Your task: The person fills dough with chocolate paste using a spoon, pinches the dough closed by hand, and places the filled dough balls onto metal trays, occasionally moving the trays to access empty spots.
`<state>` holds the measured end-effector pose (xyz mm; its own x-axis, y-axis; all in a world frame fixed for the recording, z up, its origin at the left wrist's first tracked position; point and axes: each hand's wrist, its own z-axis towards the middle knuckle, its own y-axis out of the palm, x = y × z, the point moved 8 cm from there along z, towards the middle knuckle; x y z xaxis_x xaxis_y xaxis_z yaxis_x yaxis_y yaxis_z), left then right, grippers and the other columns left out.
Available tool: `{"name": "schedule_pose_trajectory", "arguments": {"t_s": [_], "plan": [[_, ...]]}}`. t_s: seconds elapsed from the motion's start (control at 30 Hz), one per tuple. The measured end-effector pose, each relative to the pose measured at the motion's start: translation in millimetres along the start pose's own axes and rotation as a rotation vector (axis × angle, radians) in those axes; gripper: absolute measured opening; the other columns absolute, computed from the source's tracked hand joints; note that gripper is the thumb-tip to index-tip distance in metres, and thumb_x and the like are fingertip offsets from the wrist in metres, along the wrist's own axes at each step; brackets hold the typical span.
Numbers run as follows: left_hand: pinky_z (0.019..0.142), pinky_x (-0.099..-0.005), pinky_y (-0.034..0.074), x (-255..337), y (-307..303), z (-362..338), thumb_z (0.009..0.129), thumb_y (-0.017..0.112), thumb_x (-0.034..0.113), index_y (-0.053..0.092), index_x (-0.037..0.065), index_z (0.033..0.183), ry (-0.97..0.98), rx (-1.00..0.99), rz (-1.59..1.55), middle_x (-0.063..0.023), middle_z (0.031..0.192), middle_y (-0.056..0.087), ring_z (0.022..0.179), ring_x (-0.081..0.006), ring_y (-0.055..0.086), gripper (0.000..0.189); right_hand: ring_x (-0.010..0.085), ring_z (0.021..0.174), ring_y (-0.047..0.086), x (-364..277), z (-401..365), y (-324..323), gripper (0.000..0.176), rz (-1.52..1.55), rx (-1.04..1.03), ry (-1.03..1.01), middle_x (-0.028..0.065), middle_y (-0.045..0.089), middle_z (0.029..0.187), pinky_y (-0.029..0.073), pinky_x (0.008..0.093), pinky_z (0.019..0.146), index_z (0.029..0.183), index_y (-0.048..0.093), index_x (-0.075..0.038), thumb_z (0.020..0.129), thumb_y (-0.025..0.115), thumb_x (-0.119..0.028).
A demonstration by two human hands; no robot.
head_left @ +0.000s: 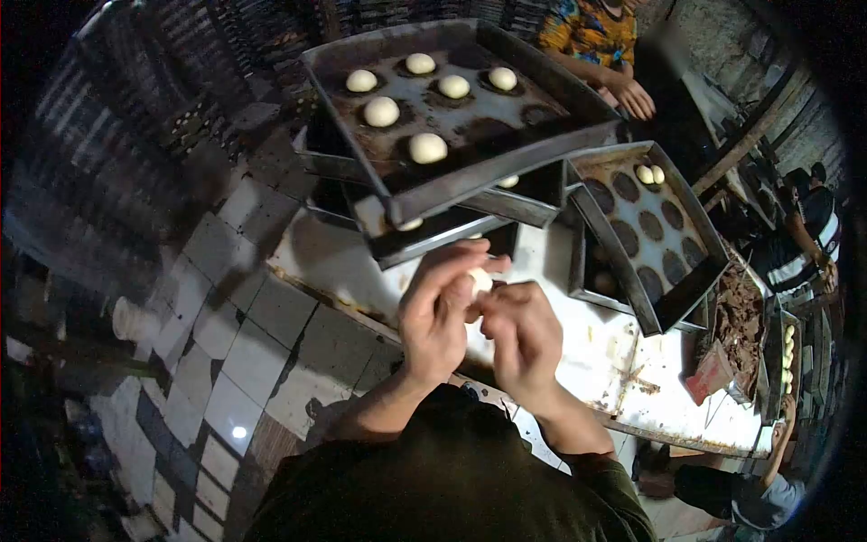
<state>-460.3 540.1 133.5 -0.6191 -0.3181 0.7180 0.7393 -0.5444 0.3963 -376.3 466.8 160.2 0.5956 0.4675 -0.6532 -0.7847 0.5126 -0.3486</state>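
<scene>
My left hand (pixel 440 312) and my right hand (pixel 521 336) meet over the white table (pixel 596 348), both closed around one small pale dough piece (pixel 481 282) that shows between the fingers. Just beyond them stands a stack of dark metal trays; the top tray (pixel 470 154) carries several round dough balls (pixel 427 147) spaced apart. To the right a second tray (pixel 673 298) with dark round marks holds two dough balls (pixel 650 173) at its far end.
A person in a patterned shirt (pixel 587 32) rests a hand (pixel 635 98) by the far tray edge. Other people stand at the right (pixel 804 235) and lower right (pixel 750 492). Brown filling (pixel 739 321) lies in a container at right. Tiled floor (pixel 235 361) lies at left.
</scene>
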Motion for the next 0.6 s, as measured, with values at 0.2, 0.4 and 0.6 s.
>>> {"name": "schedule_pose_trajectory", "arguments": {"t_s": [0.2,0.4,0.6], "plan": [[0.082,-0.0318,0.045,37.0,-56.0,23.2,0.093,0.046,0.024,0.051,-0.002,0.113,-0.046,-0.121,0.201,-0.0159,0.107,0.058,0.096,-0.0259,0.057,0.033,0.0200,0.077,0.043,-51.0,46.5,60.5,0.015,-0.451,0.156,-0.295,0.0086,0.044,0.084,0.037,0.0283,0.063,0.079,0.054,-0.001,0.074,0.067,-0.003],[0.076,-0.0315,0.047,51.5,-103.6,53.1,0.090,0.052,0.017,0.054,-0.003,0.102,0.075,0.002,0.173,-0.0152,0.103,0.058,0.087,-0.0215,0.059,0.023,0.0247,0.066,0.050,-48.1,64.3,100.4,0.020,-0.224,0.287,-0.207,0.0107,0.057,0.079,0.040,0.0350,0.066,0.089,0.051,-0.002,0.076,0.066,-0.005],[0.104,-0.0414,0.029,28.2,-93.0,64.5,0.083,0.009,0.069,0.028,0.007,0.135,-0.531,-0.197,-0.748,-0.0181,0.133,0.037,0.123,-0.0300,0.038,0.083,0.0310,0.096,0.052,-65.4,84.5,136.1,0.042,-0.596,0.042,-0.440,0.0125,0.057,0.108,0.044,0.0424,0.078,0.100,0.058,-0.006,0.064,0.071,-0.023]]}}
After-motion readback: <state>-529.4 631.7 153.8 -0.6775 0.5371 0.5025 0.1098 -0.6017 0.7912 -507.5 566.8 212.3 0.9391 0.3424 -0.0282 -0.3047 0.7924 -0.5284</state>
